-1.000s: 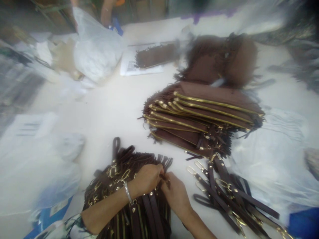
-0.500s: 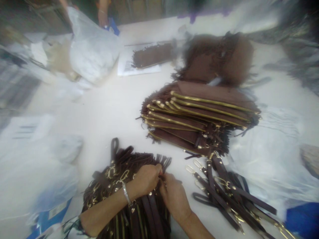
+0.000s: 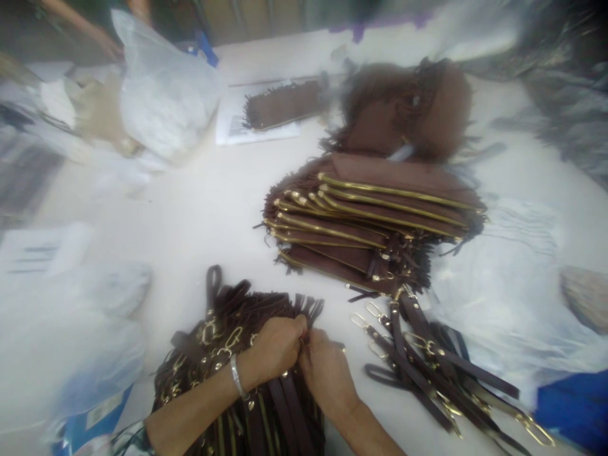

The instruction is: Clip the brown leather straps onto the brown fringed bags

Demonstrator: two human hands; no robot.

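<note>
White surface, smooth, far edge up top, purple bit on it. Widest room to move: the white stretch left of the pouches, plus a narrow strip between my right hand and the straps.

Big clear plastic bags crowd both sides, crinkled: right bag, left bag. Stack of brown fringed pouches mid-surface, suede-looking, fanned, gold zippers on the long edges. Dark brown fringed pile right under my hands, gold zippers and clasps, loops poking up at its far end. Behind the stack, a blurred brown heap. Upper left, a filled white plastic bag, someone's arm behind. Loose wrist straps heaped to my right, flat dark strips, oval gold clips; these and the right bag block that side. Single fringed pouch on a paper sheet, farther off.

Left hand and right hand meet over the pile's right side, fingers of both pinched on a small dark piece, mostly hidden, can't tell which part. Silver bracelet, left wrist.
</note>
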